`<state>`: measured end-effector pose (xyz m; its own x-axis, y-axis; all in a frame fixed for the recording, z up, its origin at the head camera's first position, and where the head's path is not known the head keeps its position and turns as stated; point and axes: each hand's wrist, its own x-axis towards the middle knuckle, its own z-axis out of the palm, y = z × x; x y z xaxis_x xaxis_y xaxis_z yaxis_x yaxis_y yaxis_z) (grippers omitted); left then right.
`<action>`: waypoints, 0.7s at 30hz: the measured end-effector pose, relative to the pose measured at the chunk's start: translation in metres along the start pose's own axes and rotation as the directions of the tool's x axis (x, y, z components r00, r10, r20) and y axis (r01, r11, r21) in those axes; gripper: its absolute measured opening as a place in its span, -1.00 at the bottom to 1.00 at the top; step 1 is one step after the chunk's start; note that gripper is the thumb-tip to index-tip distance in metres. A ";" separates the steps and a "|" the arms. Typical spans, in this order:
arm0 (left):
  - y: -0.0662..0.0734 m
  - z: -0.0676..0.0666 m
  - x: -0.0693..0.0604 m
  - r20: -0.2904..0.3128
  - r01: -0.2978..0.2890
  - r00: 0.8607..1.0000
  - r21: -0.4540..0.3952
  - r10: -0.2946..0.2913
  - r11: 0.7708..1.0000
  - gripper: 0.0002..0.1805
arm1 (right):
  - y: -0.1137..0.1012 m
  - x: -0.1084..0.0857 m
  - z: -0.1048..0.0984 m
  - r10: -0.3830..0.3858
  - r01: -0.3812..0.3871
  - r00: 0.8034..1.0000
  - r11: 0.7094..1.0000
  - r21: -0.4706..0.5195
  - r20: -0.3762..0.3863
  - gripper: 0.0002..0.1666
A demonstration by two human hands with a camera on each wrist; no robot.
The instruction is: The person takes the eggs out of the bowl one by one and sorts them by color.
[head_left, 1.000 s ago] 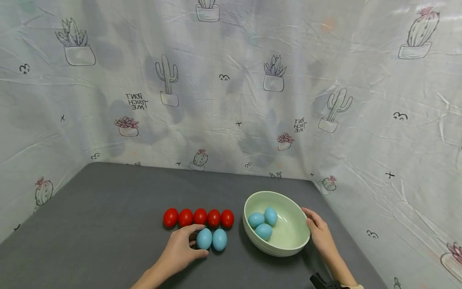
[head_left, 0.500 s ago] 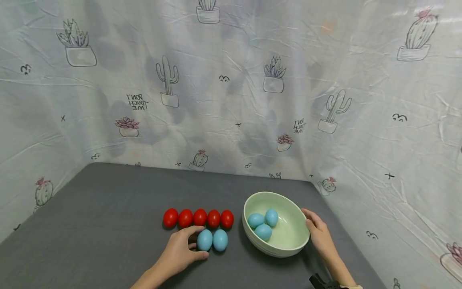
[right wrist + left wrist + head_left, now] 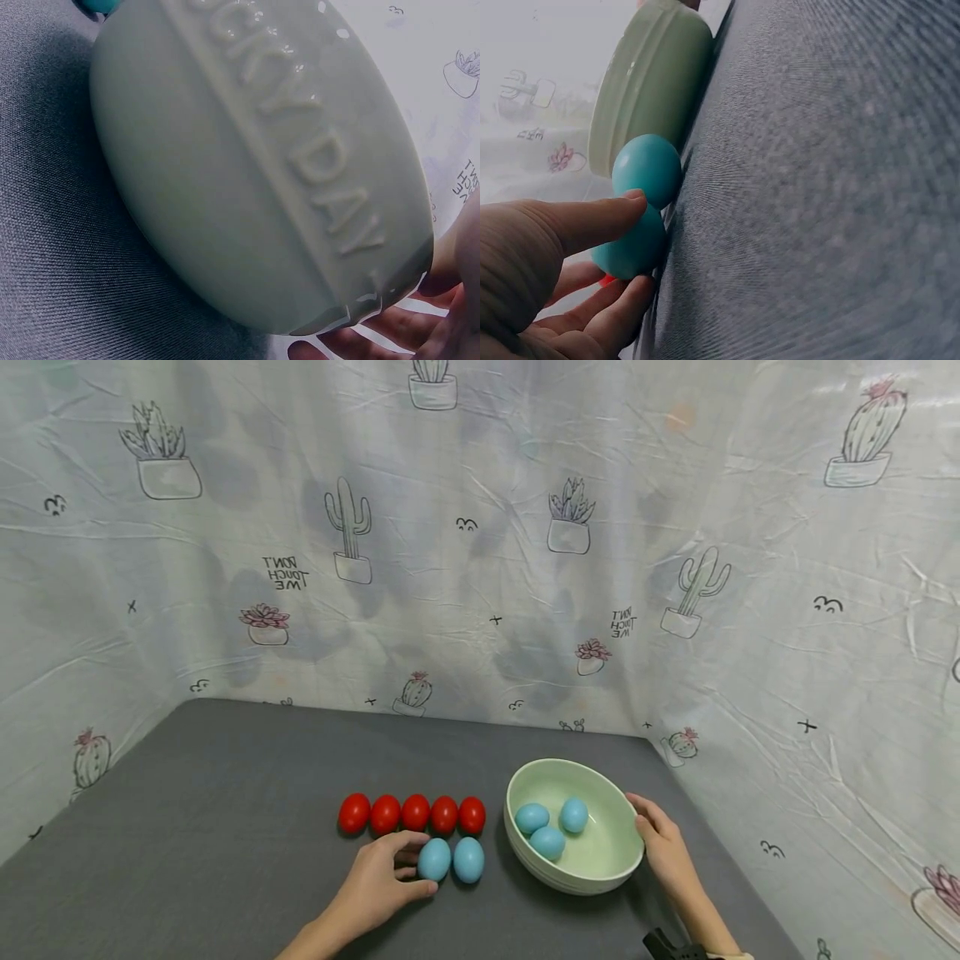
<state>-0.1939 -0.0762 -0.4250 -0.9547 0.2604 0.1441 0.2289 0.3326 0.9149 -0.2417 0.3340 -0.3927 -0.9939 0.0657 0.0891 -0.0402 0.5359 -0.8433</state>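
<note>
My left hand [image 3: 375, 878] curls its thumb and fingers round the left one of two blue eggs [image 3: 434, 860] on the table. Just right of it, separated by a narrow gap in the head view, lies the other blue egg [image 3: 468, 860]. In the left wrist view the thumb of my left hand [image 3: 551, 259] touches the near blue egg [image 3: 634, 247]. A light green bowl [image 3: 525, 860] holds three blue eggs [image 3: 547, 842]. At its right side my right hand [image 3: 669, 847] grips the rim and wall. Raised letters show on the bowl [image 3: 202, 172] in the right wrist view.
Several red eggs [image 3: 416, 812] lie in a row behind the two blue ones, on the dark grey tabletop [image 3: 187, 827]. A pale curtain [image 3: 465, 568] with cactus drawings hangs behind and at both sides.
Both blue eggs on the table and my left hand have shifted slightly right, and the gap between the eggs has widened. One egg inside the bowl has rolled right. My right hand stays on the bowl.
</note>
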 end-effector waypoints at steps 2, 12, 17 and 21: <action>0.000 0.001 0.000 -0.006 0.004 1.000 0.004 -0.004 1.000 -0.39 | 0.000 0.000 0.000 0.003 -0.003 1.000 1.000 0.000 0.002 -0.54; 0.002 0.006 0.002 -0.049 0.016 0.999 0.019 -0.015 1.000 -0.40 | 0.001 -0.001 -0.002 0.006 -0.006 1.000 1.000 -0.011 0.003 -0.53; 0.002 0.006 0.001 -0.059 0.030 0.998 0.002 -0.030 1.000 -0.39 | 0.001 -0.001 -0.002 0.009 -0.009 1.000 1.000 -0.017 0.005 -0.53; 0.001 0.003 0.000 -0.042 0.038 0.998 -0.015 -0.039 0.999 -0.38 | 0.001 0.001 0.000 0.001 -0.001 1.000 1.000 -0.023 -0.003 -0.53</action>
<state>-0.1932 -0.0729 -0.4255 -0.9700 0.2087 0.1246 0.1895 0.3283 0.9254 -0.2423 0.3345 -0.3932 -0.9936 0.0685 0.0898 -0.0368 0.5550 -0.8310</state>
